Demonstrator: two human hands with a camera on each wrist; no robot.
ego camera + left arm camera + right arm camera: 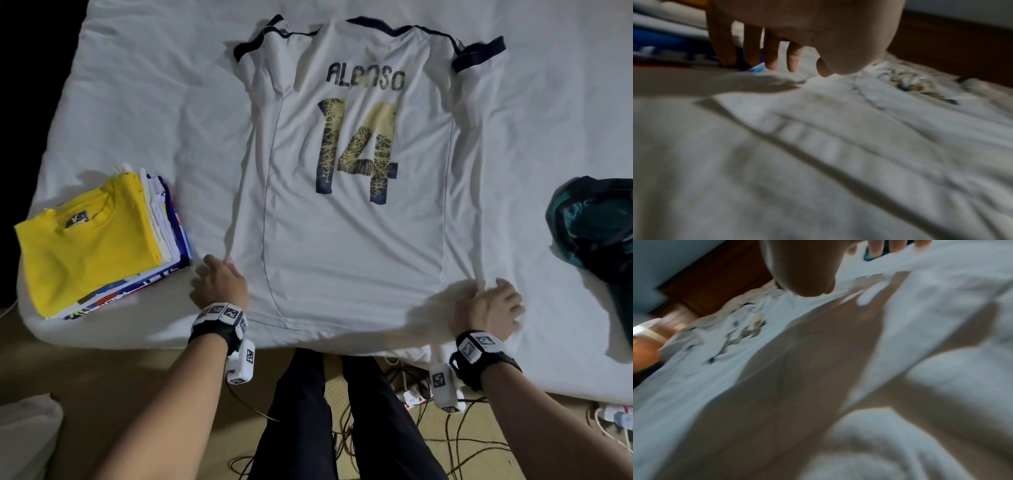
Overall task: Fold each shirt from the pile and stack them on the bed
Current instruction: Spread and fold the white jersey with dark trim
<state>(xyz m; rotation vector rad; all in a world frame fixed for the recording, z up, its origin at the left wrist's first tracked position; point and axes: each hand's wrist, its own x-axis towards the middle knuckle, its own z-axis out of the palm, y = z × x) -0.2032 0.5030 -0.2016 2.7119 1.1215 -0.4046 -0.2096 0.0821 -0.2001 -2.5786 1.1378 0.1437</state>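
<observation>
Lying back-up and spread flat on the white-sheeted bed (144, 113), the white football jersey printed ALONSO 14 (356, 219) was pinched at its hem corners by the left hand (219, 284) and right hand (486, 308), beside the yellow-topped stack of folded shirts (92, 246).

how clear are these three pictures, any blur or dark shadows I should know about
Head view: sharp, the white jersey print readable, wide-angle bending at the bed edges, black beyond its far left corner. Left wrist view: soft and blurred, left hand casting a dark shadow on the fabric. Right wrist view: heaviest motion blur, right hand shadowing the cloth.
</observation>
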